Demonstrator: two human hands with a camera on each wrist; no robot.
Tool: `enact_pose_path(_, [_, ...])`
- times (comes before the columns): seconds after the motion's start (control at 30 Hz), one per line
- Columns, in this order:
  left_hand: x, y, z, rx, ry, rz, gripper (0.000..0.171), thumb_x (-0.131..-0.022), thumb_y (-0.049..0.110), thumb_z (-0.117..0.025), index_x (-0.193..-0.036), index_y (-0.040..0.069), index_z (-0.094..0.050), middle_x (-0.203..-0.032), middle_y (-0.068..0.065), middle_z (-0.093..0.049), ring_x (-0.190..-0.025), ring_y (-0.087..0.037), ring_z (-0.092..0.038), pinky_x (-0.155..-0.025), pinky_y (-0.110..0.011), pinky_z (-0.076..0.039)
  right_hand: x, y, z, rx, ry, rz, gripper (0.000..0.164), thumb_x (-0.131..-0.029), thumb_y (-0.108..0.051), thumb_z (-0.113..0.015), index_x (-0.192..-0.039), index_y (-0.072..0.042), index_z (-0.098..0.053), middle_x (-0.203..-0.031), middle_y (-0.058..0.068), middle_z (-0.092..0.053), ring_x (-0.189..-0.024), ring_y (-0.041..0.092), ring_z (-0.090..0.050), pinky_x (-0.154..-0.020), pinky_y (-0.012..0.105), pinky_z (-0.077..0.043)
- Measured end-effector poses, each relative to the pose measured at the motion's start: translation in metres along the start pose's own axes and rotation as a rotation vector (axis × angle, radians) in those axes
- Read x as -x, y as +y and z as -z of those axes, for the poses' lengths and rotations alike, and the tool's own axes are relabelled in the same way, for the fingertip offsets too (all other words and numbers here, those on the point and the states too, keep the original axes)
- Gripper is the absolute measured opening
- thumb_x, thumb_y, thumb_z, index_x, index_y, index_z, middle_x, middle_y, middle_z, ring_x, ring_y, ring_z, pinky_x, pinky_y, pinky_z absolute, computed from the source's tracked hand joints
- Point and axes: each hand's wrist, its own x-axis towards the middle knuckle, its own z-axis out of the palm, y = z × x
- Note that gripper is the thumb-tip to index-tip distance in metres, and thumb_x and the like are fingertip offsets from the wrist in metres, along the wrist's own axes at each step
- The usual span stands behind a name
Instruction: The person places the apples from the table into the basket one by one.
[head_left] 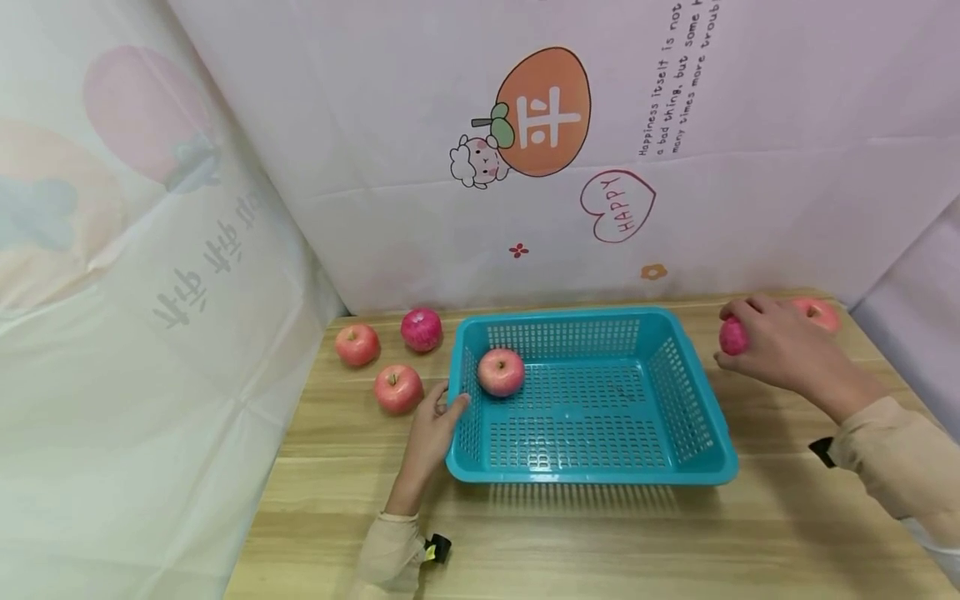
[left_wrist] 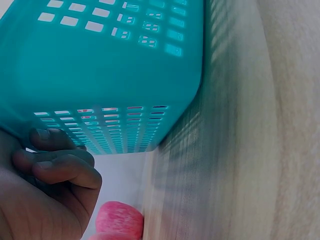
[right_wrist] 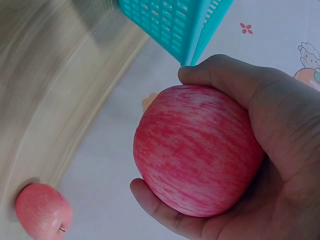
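A turquoise plastic basket with perforated walls sits on the wooden table. My left hand grips its left rim, thumb on top and fingers curled outside, as the left wrist view also shows. Inside the basket, near its left wall, lies one red apple. Right of the basket, my right hand holds a deep pink-red apple, fingers and thumb wrapped around its sides. Just beyond that hand is another apple, partly hidden by it; the right wrist view shows this apple on the table.
Left of the basket lie two red apples, one farther back and one nearer the left hand. A darker pink round fruit stands close to the basket's back left corner. Printed white cloth hangs behind and beside the table.
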Motion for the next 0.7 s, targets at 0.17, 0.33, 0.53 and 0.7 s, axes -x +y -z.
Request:
enact_pose_path(0.17, [0.000, 0.001, 0.000, -0.008, 0.004, 0.004, 0.048, -0.111, 0.033, -0.056, -0.153, 0.010, -0.051, -0.125, -0.026, -0.074, -0.107, -0.039, -0.078, -0.085, -0.047, -0.066, -0.002, -0.005, 0.003, 0.009, -0.004, 0.009, 0.062, -0.082, -0.031, -0.085, -0.127, 0.005, -0.061, -0.123, 0.032, -0.060, -0.100, 0.055, -0.062, -0.075, 0.065, -0.056])
enact_pose_path(0.33, [0.001, 0.000, 0.000, 0.001, 0.004, -0.003, 0.049, -0.110, 0.034, -0.057, -0.153, 0.010, -0.051, -0.126, -0.027, -0.074, -0.108, -0.040, -0.078, -0.085, -0.047, -0.066, -0.003, -0.010, 0.004, 0.007, -0.013, 0.006, 0.062, -0.082, -0.032, -0.084, -0.127, 0.003, -0.061, -0.122, 0.031, -0.060, -0.101, 0.053, -0.061, -0.071, 0.063, -0.057])
enact_pose_path(0.53, [0.001, 0.001, 0.000, 0.005, 0.007, -0.004, 0.049, -0.110, 0.034, -0.057, -0.152, 0.010, -0.052, -0.124, -0.028, -0.074, -0.107, -0.040, -0.078, -0.084, -0.047, -0.066, -0.003, -0.015, 0.005, -0.010, -0.031, -0.004, 0.063, -0.082, -0.031, -0.085, -0.128, 0.003, -0.060, -0.121, 0.031, -0.059, -0.106, 0.056, -0.057, -0.068, 0.061, -0.059])
enact_pose_path(0.7, [0.001, 0.000, 0.000, -0.003, 0.002, -0.010, 0.048, -0.111, 0.033, -0.057, -0.151, 0.008, -0.052, -0.123, -0.028, -0.074, -0.106, -0.040, -0.078, -0.083, -0.047, -0.066, -0.004, -0.020, 0.005, 0.000, -0.049, -0.012, 0.065, -0.083, -0.033, -0.086, -0.130, 0.003, -0.059, -0.123, 0.031, -0.059, -0.108, 0.057, -0.057, -0.071, 0.062, -0.059])
